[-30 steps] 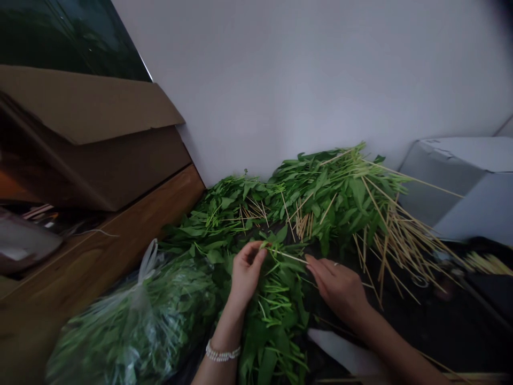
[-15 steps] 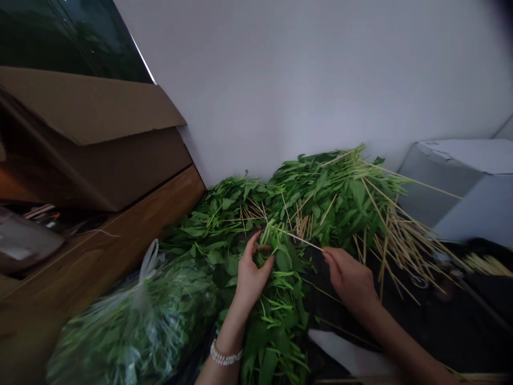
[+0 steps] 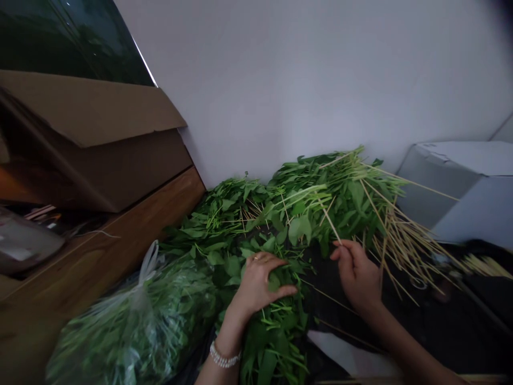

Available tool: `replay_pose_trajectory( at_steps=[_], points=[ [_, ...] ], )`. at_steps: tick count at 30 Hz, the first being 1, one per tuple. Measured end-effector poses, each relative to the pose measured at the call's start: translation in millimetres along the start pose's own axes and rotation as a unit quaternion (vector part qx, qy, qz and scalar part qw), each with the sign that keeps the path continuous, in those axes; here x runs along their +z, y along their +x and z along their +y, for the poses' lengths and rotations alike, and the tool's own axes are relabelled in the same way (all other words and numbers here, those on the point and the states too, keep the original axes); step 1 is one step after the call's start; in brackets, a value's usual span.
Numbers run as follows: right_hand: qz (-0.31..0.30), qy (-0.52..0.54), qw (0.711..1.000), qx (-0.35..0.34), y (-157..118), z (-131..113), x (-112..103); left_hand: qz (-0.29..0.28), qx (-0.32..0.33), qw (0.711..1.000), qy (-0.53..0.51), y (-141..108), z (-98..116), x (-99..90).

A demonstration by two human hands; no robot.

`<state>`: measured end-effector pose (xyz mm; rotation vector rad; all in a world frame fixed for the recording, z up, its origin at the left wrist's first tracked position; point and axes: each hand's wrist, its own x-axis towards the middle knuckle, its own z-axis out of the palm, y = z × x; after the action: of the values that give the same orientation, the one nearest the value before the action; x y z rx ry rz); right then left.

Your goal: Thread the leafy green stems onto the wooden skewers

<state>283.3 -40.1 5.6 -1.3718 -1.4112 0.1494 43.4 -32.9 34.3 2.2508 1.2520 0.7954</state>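
Observation:
Between the thumb and fingers of my right hand [image 3: 356, 270] is the lower end of a thin wooden skewer [image 3: 331, 219]. Green leafy stems [image 3: 308, 198] are on its far end, just in front of the larger heap. My left hand [image 3: 262, 283] is over the near pile of leafy stems [image 3: 276, 342], thumb and fingers apart around some leaves, with no firm grip visible. A heap of leaves with skewers [image 3: 344, 182] lies against the wall, many bare skewer ends [image 3: 404, 235] pointing right.
A clear plastic bag of greens [image 3: 136, 321] sits at the near left. Behind it are a wooden surface [image 3: 160, 214] and an open cardboard box [image 3: 132, 171]. A white box [image 3: 460, 187] stands at the right.
My right hand has shifted slightly right, and the skewer with its stems has swung up and right, away from my left hand. My left hand has moved down and right onto the near pile.

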Motion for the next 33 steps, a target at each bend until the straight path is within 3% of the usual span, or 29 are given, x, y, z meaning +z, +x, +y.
replay_pose_trajectory(
  at_steps=[2,9,12,17,21,26,29,33],
  points=[
    [-0.027,0.02,0.999,-0.007,-4.8,0.0,4.5,-0.019,0.011,1.0,0.004,-1.6,4.1,-5.0],
    [-0.095,0.066,0.993,-0.01,-18.2,1.1,16.0,0.07,0.016,0.997,0.001,-4.0,22.9,-40.4],
    [-0.098,0.069,0.993,-0.02,-20.3,-1.1,16.5,0.071,0.004,0.997,-0.023,1.3,35.5,-48.7],
    [-0.085,0.072,0.992,-0.053,-24.6,-7.1,17.3,0.026,-0.021,0.99,-0.138,19.7,47.8,-26.8],
    [-0.075,0.06,0.991,-0.097,-28.3,-11.4,18.5,0.037,-0.003,0.979,-0.198,32.4,54.5,4.1],
    [-0.063,0.057,0.989,-0.12,-29.9,-11.6,19.6,0.069,-0.035,0.951,-0.3,37.0,64.5,29.0],
    [-0.061,0.037,0.989,-0.133,-28.7,-8.4,20.1,0.071,-0.053,0.937,-0.339,42.7,66.2,27.3],
    [-0.069,0.007,0.991,-0.113,-26.5,-4.2,20.8,0.107,-0.049,0.924,-0.363,66.6,51.4,-0.4]
  ],
)
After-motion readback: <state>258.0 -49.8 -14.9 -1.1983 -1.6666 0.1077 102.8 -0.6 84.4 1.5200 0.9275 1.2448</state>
